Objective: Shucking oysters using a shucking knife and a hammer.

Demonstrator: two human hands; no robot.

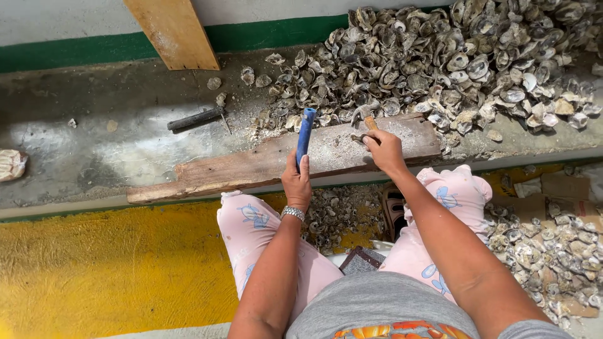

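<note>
My left hand (297, 180) is wrapped around a blue tube-like handle (306, 129) that stands nearly upright over a worn wooden board (251, 166). To its right, my right hand (385, 149) grips a short tool with a wooden handle (371, 123), its metal head hidden among shells. An oyster shell (359, 135) lies on the board right beside my right fingers. The two hands are about a hand's width apart. A silver watch sits on my left wrist.
A big heap of oyster shells (452, 56) covers the concrete ledge behind the board. A dark rod-shaped tool (195, 118) lies at left, below a leaning wooden plank (176, 31). More shells (553, 251) and cardboard (559, 196) are at the right, over a yellow floor (94, 263).
</note>
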